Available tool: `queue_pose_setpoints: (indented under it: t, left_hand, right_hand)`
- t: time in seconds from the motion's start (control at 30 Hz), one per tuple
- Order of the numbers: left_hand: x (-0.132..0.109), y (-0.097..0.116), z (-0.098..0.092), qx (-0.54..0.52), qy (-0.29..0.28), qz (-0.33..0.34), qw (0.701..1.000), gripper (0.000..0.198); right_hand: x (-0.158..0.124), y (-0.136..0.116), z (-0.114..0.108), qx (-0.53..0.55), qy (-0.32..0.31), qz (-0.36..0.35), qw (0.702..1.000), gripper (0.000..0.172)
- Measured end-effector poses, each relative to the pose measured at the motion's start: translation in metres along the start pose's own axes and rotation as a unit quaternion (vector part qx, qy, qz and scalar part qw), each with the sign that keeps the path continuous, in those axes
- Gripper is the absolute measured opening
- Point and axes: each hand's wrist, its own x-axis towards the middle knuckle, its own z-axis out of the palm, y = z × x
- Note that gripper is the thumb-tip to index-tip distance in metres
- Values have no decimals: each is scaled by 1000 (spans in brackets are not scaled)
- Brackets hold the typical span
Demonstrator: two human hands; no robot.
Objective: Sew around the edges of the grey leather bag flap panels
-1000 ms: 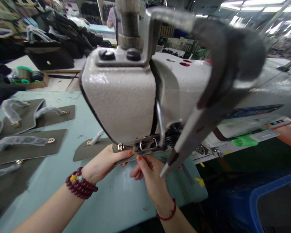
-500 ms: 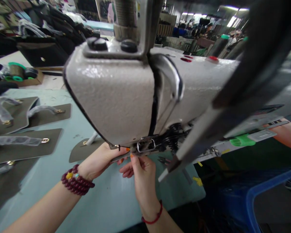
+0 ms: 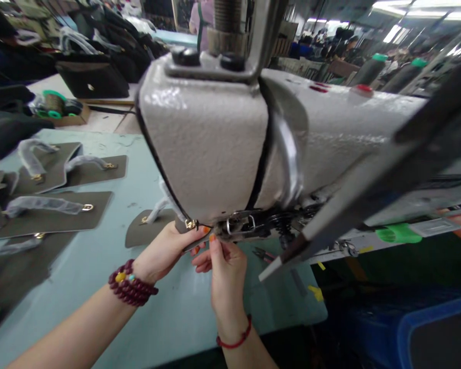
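Note:
My left hand (image 3: 167, 252) grips a grey bag panel (image 3: 196, 244) at the lower left of the sewing machine (image 3: 205, 148), its thumb on top and fingertips underneath. A gold buckle (image 3: 191, 224) shows just above that thumb. My right hand (image 3: 228, 274) pinches at the panel's right edge, thumb tip close to the presser foot area (image 3: 240, 225); the other fingers curl loosely. The needle and stitch line are hidden by the machine head. Beyond my left hand, a rounded grey panel end (image 3: 136, 230) has a plastic-wrapped handle (image 3: 162, 205); whether it belongs to the held piece I cannot tell.
Several grey panels with wrapped handles (image 3: 46, 205) lie on the light-blue table (image 3: 138, 318) at left. Pliers-like snips (image 3: 263, 254) lie right of my hands. A dark bar (image 3: 330, 215) slants across the right. A blue bin (image 3: 405, 333) stands lower right, thread spools (image 3: 54, 105) back left.
The view has shifted, so the machine and table sit further right. The machine's take-up lever is lower and blurred. More of the gold buckle shows beside my left thumb; both hands keep their grip.

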Motion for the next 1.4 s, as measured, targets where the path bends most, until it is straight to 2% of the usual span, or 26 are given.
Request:
queue_pose_setpoints:
  t: [0.1,0.27,0.43,0.6,0.8,0.97,1.03,1.1,1.17,1.23,1.27,1.3,1.33,1.37,1.4]
  left_hand:
    - [-5,-9,3,-26,7,-14,1000,29]
    - [-14,-40,15,-97,60,7,993,28]
    - [-24,-57,43,-168,139,31,975,27]
    - [-32,-65,72,-222,235,38,946,23]
    - [-36,-73,102,-249,274,69,926,23]
    - [-31,-76,115,-290,265,72,917,26]
    - [-37,-83,113,-288,248,56,923,29]
    - [-54,-93,105,-276,201,-2,940,30]
    - [-78,-100,90,-230,94,-102,963,36]
    - [-102,-92,67,-134,-36,-174,975,46]
    - [-109,-81,53,-70,-56,-168,982,47]
    - [-111,-65,37,-1,-22,-123,992,45]
    - [-106,-47,21,77,25,-39,996,41]
    - [-95,-29,4,162,86,52,982,36]
    - [-79,-12,-12,244,140,127,951,33]
  right_hand:
    - [1,2,-2,-5,-3,-7,1000,38]
    - [2,1,-10,-5,-3,-1,1000,35]
    - [3,-12,-22,-54,-13,-9,998,39]
    - [8,-29,-39,-100,-70,-7,992,40]
    - [23,-41,-59,-228,-133,-65,962,41]
    - [23,-49,-66,-298,-149,-112,936,42]
    - [16,-46,-77,-330,-144,-143,922,39]
    - [8,-38,-100,-370,-112,-175,906,33]
    - [2,-22,-130,-405,-58,-208,888,30]
    - [3,-3,-160,-465,-5,-271,843,32]
    - [5,7,-172,-502,12,-299,811,34]
    - [8,16,-182,-538,17,-316,781,36]
    - [12,24,-188,-567,15,-328,755,36]
    - [17,30,-192,-590,15,-337,734,36]
    - [21,35,-194,-608,17,-343,716,36]
